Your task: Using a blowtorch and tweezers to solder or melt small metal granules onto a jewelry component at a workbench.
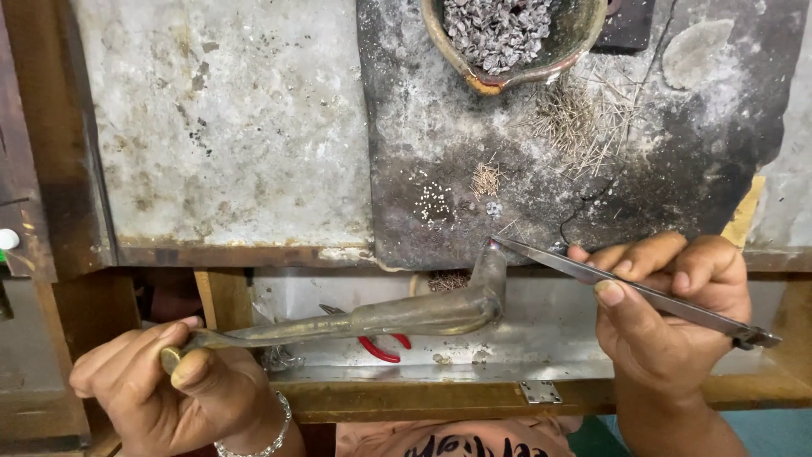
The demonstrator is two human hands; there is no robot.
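The left hand point(169, 377) has its grip closed round the thin end of a bent brass pipe point(397, 315). The right hand point(672, 296) pinches tweezers point(626, 288), whose tips meet the pipe's upturned nozzle over the worktop point(474, 169), beside tiny beads point(434, 203).

Two hands point(161, 381) point(668, 296), one torch point(406, 315), one tweezers point(626, 283), one bowl point(507, 51), one red pliers point(381, 347), one bracelet point(258, 440), one hinge point(540, 392)
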